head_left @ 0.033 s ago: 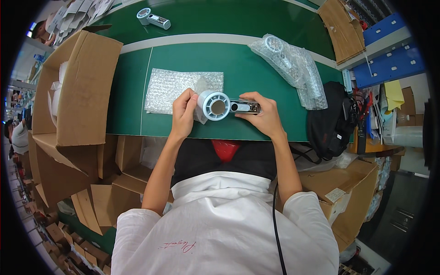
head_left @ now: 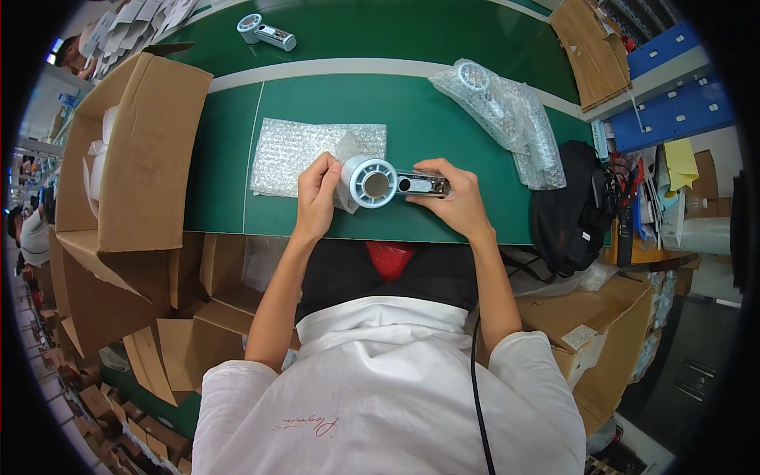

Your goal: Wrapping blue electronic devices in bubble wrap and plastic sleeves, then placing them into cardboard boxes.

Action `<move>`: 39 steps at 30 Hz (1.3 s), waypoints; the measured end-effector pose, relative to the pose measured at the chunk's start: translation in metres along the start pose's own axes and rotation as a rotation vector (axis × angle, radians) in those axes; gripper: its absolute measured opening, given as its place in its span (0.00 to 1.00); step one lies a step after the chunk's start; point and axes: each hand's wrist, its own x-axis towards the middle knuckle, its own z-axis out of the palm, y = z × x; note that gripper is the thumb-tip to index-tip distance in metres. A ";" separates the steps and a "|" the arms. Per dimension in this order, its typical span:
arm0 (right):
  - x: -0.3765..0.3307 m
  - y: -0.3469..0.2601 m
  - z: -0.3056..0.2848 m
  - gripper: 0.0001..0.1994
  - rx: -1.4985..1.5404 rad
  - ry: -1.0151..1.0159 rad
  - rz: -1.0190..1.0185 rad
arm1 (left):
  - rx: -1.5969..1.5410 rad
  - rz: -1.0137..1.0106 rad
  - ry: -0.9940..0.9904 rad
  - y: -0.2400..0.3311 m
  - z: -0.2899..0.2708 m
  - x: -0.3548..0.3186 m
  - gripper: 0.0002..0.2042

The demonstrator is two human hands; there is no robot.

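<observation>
Now both hands are at a pale-blue device

The pale-blue device [head_left: 373, 184] sits between the two sets of fingers, its ring-shaped head nearer the left ones and its silver-and-dark handle [head_left: 423, 184] running toward the right ones. The right hand [head_left: 459, 198] grips that handle near its end, fingers along the far edge and thumb along the near edge. The left hand [head_left: 317, 194] has thumb and fingers pinched on crumpled clear film [head_left: 346, 147], just beside the head; whether these fingertips also touch the head, I cannot tell.

Just beyond the left fingers, and partly behind them, a bubble-wrap sheet [head_left: 286, 150] lies flat on the green table [head_left: 443, 227]. Farther ahead of the left fingers, well apart, lies a second device [head_left: 267, 34] of similar shape. Ahead and to the right of the right fingers, a clear-wrapped bundle [head_left: 479, 95] with a ringed head showing through rests on the table. A black backpack [head_left: 564, 218] sits to the right of the right fingers, and an open cardboard box [head_left: 154, 154] stands left of the left fingers.
</observation>
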 end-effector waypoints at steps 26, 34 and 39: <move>-0.004 -0.001 0.000 0.15 -0.023 0.221 -0.170 | 0.966 0.570 -0.282 0.078 0.053 0.032 0.04; -0.040 -0.009 -0.019 0.12 0.631 0.326 0.399 | 0.859 0.763 -0.271 0.093 0.077 0.030 0.06; -0.051 -0.037 -0.026 0.15 1.530 0.328 0.701 | 0.707 0.736 -0.379 0.090 0.103 0.000 0.06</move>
